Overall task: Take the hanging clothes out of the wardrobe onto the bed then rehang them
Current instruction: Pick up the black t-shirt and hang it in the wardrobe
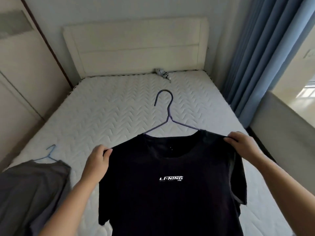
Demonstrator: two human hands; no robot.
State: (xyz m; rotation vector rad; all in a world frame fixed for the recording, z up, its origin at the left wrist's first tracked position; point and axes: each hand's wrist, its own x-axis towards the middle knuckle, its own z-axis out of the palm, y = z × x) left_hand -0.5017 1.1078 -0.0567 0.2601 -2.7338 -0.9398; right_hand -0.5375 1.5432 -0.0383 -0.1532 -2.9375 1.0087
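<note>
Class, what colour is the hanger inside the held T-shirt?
Purple hanger inside the black T-shirt, head view.

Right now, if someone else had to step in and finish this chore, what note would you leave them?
The left hand pinches one shoulder of the black T-shirt and the right hand pinches the other, holding it over the bed.
A purple hanger sits in its neck, hook pointing away.
A grey shirt on a blue hanger lies on the bed at the left.
Done: both garments are out at the bed.
Left: hang both back in the wardrobe, which is not clearly in view, so I cannot tell if more clothes wait there.
</note>
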